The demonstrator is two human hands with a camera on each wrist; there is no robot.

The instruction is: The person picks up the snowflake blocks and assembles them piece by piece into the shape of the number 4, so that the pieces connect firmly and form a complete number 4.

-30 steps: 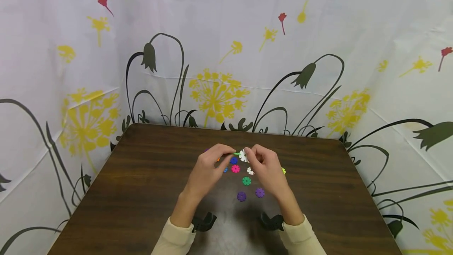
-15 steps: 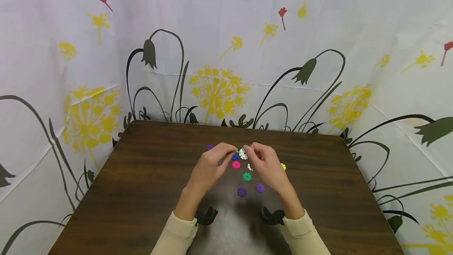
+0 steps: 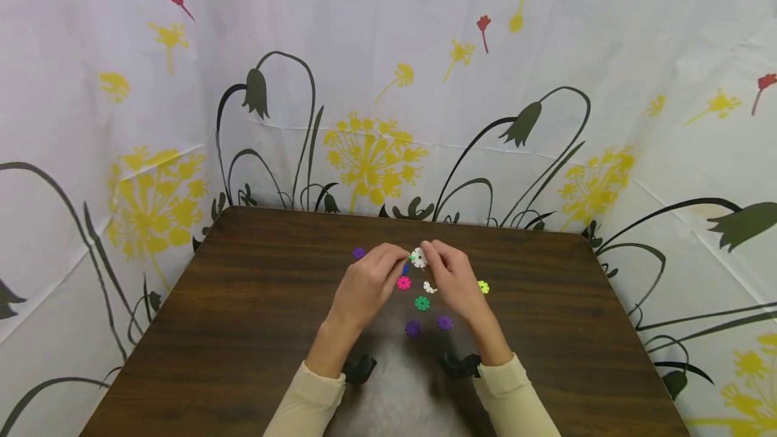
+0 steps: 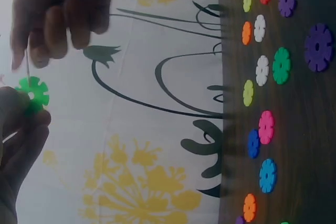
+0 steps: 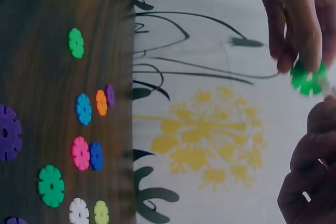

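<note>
My left hand (image 3: 367, 285) pinches a green notched plastic disc (image 4: 39, 88) between thumb and fingers. In my right hand (image 3: 456, 285) is a white notched disc (image 3: 419, 259), gripped at its right edge. Both discs are held up above the table, fingertips facing each other. The white disc appears edge-on in the left wrist view, meeting the green disc's rim at an angle; whether their slots interlock I cannot tell. Below the hands lie a pink disc (image 3: 403, 282), a second white disc (image 3: 429, 286) and a teal-green disc (image 3: 421, 303).
On the brown wooden table (image 3: 243, 329) lie more loose discs, among them two purple discs nearer the body, one of them a dark purple disc (image 3: 413, 329), a yellow disc (image 3: 483, 286) and a light blue disc (image 4: 268, 176). A flower-printed curtain (image 3: 376, 86) hangs behind.
The left hand has turned slightly and shifted right, bringing the green disc closer against the white one. The right hand stays nearly in place. The head view has tilted a little.
</note>
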